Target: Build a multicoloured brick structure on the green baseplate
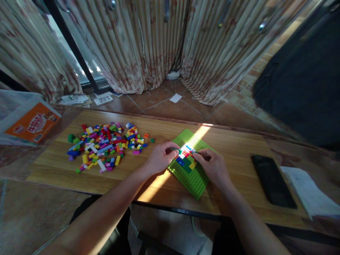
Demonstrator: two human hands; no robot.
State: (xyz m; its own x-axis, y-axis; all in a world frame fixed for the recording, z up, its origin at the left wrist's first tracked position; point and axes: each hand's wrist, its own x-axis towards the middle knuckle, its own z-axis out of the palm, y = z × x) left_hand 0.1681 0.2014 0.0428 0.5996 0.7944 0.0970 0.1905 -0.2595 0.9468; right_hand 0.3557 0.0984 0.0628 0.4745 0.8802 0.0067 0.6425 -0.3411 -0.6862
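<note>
A green studded baseplate (198, 186) lies turned at an angle on the wooden table, carrying a patch of blue, red, white, yellow and green toy bricks (188, 160). At the patch's left side, my left hand (161, 157) is closed in a pinch on a small dark green toy brick (180, 152), partly covered by the fingertips. From the right, my right hand (214, 166) reaches over the plate, thumb and fingers drawn together against the patch's right edge. Whatever lies between those fingertips is too small and hidden to make out.
A loose heap of coloured toy bricks (106, 141) spreads over the left of the wooden table (148, 124). Beyond it stands a clear plastic box (23, 95) with an orange label. At right lie a black phone (273, 180) and white paper (313, 191). Sunlight stripes the plate.
</note>
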